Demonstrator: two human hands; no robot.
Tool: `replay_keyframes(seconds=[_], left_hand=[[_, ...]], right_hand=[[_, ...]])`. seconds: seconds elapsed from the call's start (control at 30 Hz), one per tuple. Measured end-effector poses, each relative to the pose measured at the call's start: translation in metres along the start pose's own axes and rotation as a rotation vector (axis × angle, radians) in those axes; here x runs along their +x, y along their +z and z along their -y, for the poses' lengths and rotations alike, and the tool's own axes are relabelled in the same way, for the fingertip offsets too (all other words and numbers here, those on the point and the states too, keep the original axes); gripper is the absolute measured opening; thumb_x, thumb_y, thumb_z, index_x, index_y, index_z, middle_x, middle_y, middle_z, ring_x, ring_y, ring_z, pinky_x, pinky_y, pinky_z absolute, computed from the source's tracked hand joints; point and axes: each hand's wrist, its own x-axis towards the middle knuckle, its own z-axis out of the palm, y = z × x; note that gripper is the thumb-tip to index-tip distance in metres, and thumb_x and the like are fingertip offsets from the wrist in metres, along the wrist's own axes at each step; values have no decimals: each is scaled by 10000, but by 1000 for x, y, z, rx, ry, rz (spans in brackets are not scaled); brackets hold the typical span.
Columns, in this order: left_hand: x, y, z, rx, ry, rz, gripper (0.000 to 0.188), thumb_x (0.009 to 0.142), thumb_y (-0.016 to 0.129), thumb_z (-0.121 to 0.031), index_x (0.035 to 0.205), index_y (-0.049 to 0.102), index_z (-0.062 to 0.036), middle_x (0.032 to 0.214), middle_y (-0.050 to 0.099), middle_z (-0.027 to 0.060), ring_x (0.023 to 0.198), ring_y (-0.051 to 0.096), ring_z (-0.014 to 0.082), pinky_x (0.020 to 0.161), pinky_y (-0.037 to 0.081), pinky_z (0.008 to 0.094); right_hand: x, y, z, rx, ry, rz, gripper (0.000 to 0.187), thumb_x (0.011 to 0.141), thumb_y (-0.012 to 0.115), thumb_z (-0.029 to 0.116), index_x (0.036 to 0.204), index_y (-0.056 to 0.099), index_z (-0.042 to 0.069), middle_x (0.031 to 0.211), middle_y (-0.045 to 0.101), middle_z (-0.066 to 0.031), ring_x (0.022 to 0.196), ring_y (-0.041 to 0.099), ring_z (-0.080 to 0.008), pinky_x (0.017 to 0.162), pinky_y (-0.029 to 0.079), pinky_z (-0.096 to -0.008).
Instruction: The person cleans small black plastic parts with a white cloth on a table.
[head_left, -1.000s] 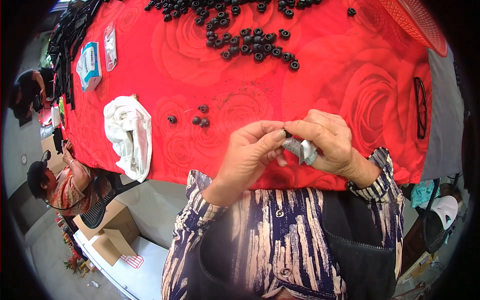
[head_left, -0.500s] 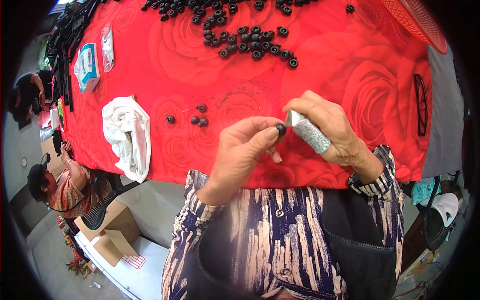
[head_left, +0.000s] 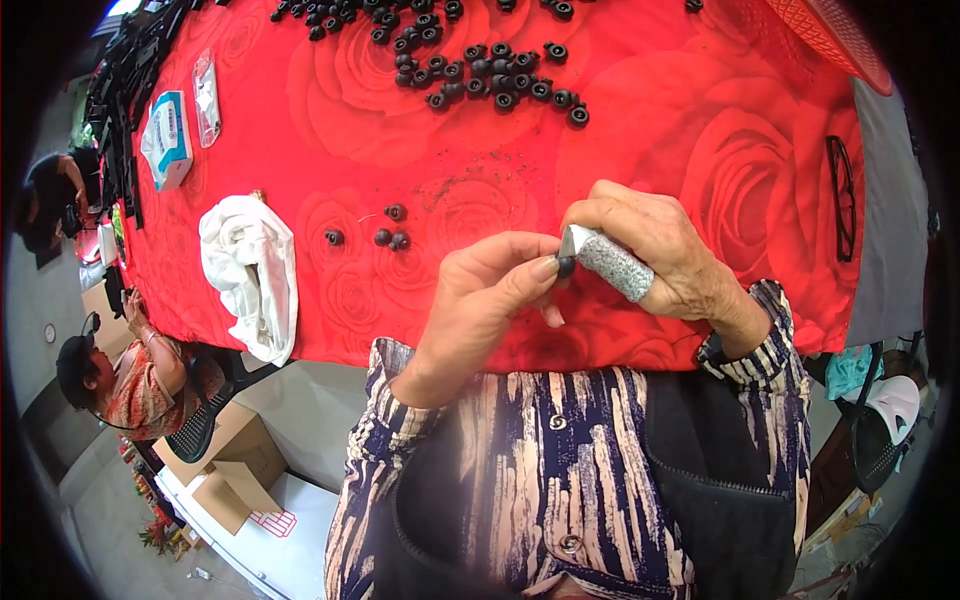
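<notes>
Crumpled white cloth (head_left: 238, 290) and blue-and-white rectangular box (head_left: 170, 146), left; black-framed eyeglasses (head_left: 849, 200), right, on the red rose-patterned worktop (head_left: 660, 130).

The left hand (head_left: 470, 292) pinches a small black knob (head_left: 566, 268) between thumb and forefinger, while the right hand (head_left: 675, 255) grips a short blade (head_left: 573, 243) with a speckled silver-grey handle (head_left: 617, 266), its metal end right at the knob. They are over a red, rose-patterned surface (head_left: 640, 130). Four similar loose pieces (head_left: 383, 237) sit left of the hands, near a crumpled white cloth (head_left: 240, 260); a large cluster of black pieces (head_left: 500, 82) spreads farther back. Dark-framed glasses (head_left: 838, 200) lie at right, near a red basket (head_left: 835, 45).
</notes>
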Motion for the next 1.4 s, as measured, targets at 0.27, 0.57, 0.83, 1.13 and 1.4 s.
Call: replay_keyframes(seconds=[0.27, 0.57, 0.83, 1.13, 1.4], left_hand=[[1, -2, 0, -5, -24, 21, 220, 922, 564, -79, 1100, 592, 47, 952, 639, 77, 847, 612, 112, 667, 543, 265], [1, 0, -2, -17, -41, 2, 220, 922, 564, -79, 1102, 589, 46, 954, 633, 77, 844, 609, 116, 668, 542, 268], [0, 0, -2, -25, -43, 14, 226, 922, 562, -82, 1104, 584, 51, 950, 630, 82, 846, 606, 121, 663, 541, 272], [1, -3, -1, -97, -62, 31, 216, 926, 549, -69, 1101, 577, 55, 928, 625, 92, 826, 606, 131, 648, 542, 276], [5, -11, 5, -227, -71, 111, 214, 929, 542, -67, 1106, 574, 50, 925, 625, 91, 810, 610, 134, 641, 548, 283]], right_hand=[[-1, -1, -1, 3, -21, 20, 221, 807, 615, 165, 984, 573, 40, 785, 545, -105, 706, 584, -304, 587, 448, -379], [0, -1, 0, -9, -11, 0, 237, 785, 627, 149, 987, 570, 39, 794, 548, -105, 717, 588, -303, 591, 450, -380], [0, -2, 0, 2, -4, 8, 228, 785, 625, 147, 977, 570, 37, 797, 553, -107, 723, 586, -309, 600, 449, -381], [0, -1, -2, 21, -10, 11, 203, 816, 611, 169, 971, 575, 43, 785, 548, -104, 712, 586, -302, 596, 448, -379], [-1, -2, -1, 11, -6, 45, 209, 813, 612, 166, 977, 574, 42, 787, 550, -103, 710, 586, -301, 596, 447, -380]])
